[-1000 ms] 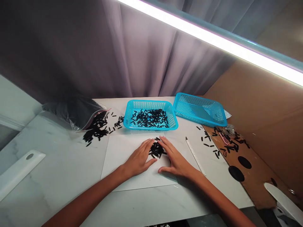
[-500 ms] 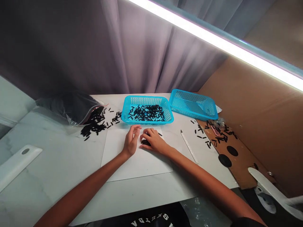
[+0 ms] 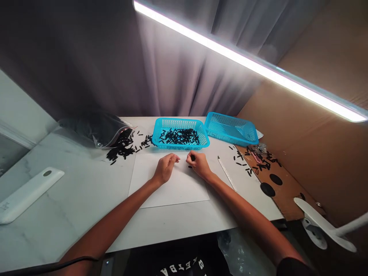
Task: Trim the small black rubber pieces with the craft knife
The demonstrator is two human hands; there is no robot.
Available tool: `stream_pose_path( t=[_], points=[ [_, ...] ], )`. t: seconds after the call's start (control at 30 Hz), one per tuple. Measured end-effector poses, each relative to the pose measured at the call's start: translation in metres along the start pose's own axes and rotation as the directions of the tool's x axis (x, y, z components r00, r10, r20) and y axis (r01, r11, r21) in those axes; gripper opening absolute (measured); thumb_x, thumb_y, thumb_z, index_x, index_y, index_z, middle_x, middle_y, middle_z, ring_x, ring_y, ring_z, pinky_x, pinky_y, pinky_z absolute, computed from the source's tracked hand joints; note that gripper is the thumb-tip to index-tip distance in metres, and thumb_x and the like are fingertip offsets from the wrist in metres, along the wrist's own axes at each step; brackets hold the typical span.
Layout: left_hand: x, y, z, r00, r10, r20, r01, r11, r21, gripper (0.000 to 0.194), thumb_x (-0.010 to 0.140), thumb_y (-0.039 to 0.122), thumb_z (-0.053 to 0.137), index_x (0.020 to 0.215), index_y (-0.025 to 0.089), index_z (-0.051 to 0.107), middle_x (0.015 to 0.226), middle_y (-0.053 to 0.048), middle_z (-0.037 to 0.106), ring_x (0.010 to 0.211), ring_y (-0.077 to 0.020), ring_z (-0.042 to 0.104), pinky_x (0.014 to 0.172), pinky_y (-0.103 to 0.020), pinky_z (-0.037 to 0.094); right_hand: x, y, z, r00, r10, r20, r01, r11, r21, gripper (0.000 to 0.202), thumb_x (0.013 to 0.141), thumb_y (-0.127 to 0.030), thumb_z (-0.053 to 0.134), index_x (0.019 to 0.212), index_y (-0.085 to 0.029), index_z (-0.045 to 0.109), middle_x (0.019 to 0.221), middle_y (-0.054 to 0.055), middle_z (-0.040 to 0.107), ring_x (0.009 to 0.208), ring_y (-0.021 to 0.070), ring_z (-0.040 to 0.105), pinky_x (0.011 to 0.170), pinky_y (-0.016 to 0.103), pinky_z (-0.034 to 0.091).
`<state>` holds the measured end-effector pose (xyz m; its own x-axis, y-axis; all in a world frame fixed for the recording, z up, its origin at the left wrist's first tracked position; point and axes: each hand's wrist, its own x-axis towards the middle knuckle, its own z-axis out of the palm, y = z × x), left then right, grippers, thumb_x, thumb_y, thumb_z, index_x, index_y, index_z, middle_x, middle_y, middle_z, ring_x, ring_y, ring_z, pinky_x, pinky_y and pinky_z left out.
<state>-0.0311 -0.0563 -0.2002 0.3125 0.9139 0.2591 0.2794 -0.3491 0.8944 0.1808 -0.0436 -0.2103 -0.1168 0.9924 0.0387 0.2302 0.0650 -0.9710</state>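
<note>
My right hand [image 3: 199, 165] is closed in a loose fist above the white sheet [image 3: 172, 191], with small black oblong pieces [image 3: 193, 157] showing between its fingers. One more black piece lies on the paper beside it. Facing it across a narrow gap, my left hand [image 3: 166, 168] is curled with thumb and fingers together; anything inside is hidden. Just beyond both hands stands a blue perforated basket [image 3: 207, 142] holding many such black pieces.
A plastic bag [image 3: 94, 132] spills black pieces [image 3: 122, 147] at left. A second blue basket [image 3: 230, 138] stands behind right. A white pen-like stick [image 3: 226, 173] lies right of the sheet. Black discs [image 3: 267, 189] and scattered pieces lie near a brown board [image 3: 283, 203]. A lit lamp [image 3: 244, 59] hangs overhead.
My right hand has gathered the black pieces from the paper into a fist and shifted right. My left hand has curled its fingers in. The view has shifted slightly.
</note>
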Motion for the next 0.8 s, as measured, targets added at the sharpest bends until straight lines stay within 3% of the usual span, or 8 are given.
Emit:
stream_pose_path(
  t=[0.1, 0.2, 0.3, 0.43, 0.57, 0.63, 0.8],
  points=[
    [-0.004, 0.006, 0.001, 0.993, 0.119, -0.004, -0.118, 0.99, 0.072, 0.036, 0.103, 0.037, 0.067, 0.133, 0.017, 0.064, 0.132, -0.011, 0.068, 0.111, -0.0249, 0.07, 0.094, -0.046, 0.063, -0.004, -0.005, -0.001, 0.989, 0.126, -0.077, -0.091, 0.93, 0.357, 0.039, 0.102, -0.038, 0.069, 0.135, -0.018, 0.064, 0.136, 0.011, 0.067, 0.114, 0.0267, 0.07, 0.095, 0.048, 0.062],
    [-0.008, 0.017, 0.003, 0.956, 0.294, 0.006, -0.292, 0.946, 0.143, 0.037, 0.103, 0.039, 0.066, 0.132, 0.016, 0.064, 0.126, -0.011, 0.07, 0.107, -0.0239, 0.071, 0.092, -0.045, 0.063, -0.012, -0.01, -0.003, 0.969, 0.247, -0.032, -0.164, 0.728, 0.666, 0.039, 0.102, -0.038, 0.069, 0.135, -0.018, 0.064, 0.136, 0.011, 0.067, 0.114, 0.0263, 0.07, 0.095, 0.048, 0.062],
    [-0.01, 0.031, 0.008, 0.864, 0.499, 0.061, -0.501, 0.843, 0.198, 0.043, 0.1, 0.045, 0.069, 0.134, 0.019, 0.063, 0.124, -0.013, 0.072, 0.113, -0.027, 0.071, 0.098, -0.045, 0.062, -0.022, -0.015, 0.001, 0.943, 0.328, 0.063, -0.22, 0.468, 0.856, 0.039, 0.102, -0.038, 0.069, 0.135, -0.018, 0.064, 0.135, 0.011, 0.067, 0.113, 0.026, 0.07, 0.095, 0.048, 0.062],
    [-0.007, 0.046, 0.012, 0.761, 0.637, 0.125, -0.644, 0.717, 0.267, 0.02, 0.101, 0.036, 0.068, 0.116, 0.023, 0.071, 0.109, -0.009, 0.076, 0.104, -0.0237, 0.074, 0.089, -0.038, 0.062, -0.028, -0.03, 0.012, 0.892, 0.406, 0.2, -0.289, 0.171, 0.942, 0.034, 0.103, -0.038, 0.069, 0.13, -0.017, 0.065, 0.127, 0.009, 0.07, 0.103, 0.0226, 0.072, 0.087, 0.042, 0.064],
    [0.005, 0.056, 0.01, 0.769, 0.629, 0.114, -0.627, 0.707, 0.327, 0.015, 0.103, 0.031, 0.067, 0.11, 0.019, 0.072, 0.095, -0.008, 0.077, 0.09, -0.0218, 0.073, 0.077, -0.035, 0.06, -0.024, -0.053, 0.013, 0.858, 0.449, 0.25, -0.283, 0.006, 0.959, 0.009, 0.096, -0.022, 0.073, 0.096, -0.015, 0.069, 0.088, 0.002, 0.07, 0.073, 0.0128, 0.068, 0.065, 0.025, 0.06],
    [0.012, 0.061, 0.008, 0.79, 0.604, 0.106, -0.6, 0.726, 0.336, 0.012, 0.103, 0.029, 0.066, 0.107, 0.019, 0.072, 0.091, -0.006, 0.077, 0.086, -0.0205, 0.071, 0.076, -0.033, 0.059, -0.022, -0.065, 0.011, 0.849, 0.471, 0.239, -0.257, -0.028, 0.966, 0.01, 0.09, -0.018, 0.076, 0.085, -0.016, 0.068, 0.081, 0.002, 0.07, 0.069, 0.0122, 0.067, 0.062, 0.022, 0.059],
    [0.029, 0.08, 0.009, 0.825, 0.553, 0.118, -0.55, 0.739, 0.389, 0.01, 0.101, 0.026, 0.069, 0.098, 0.018, 0.073, 0.08, -0.004, 0.072, 0.077, -0.0202, 0.066, 0.068, -0.033, 0.052, -0.017, -0.085, 0.012, 0.827, 0.517, 0.219, -0.213, -0.072, 0.974, 0.027, 0.086, -0.027, 0.087, 0.077, -0.02, 0.063, 0.077, 0.0, 0.069, 0.068, 0.0101, 0.068, 0.059, 0.017, 0.059]
  ],
)
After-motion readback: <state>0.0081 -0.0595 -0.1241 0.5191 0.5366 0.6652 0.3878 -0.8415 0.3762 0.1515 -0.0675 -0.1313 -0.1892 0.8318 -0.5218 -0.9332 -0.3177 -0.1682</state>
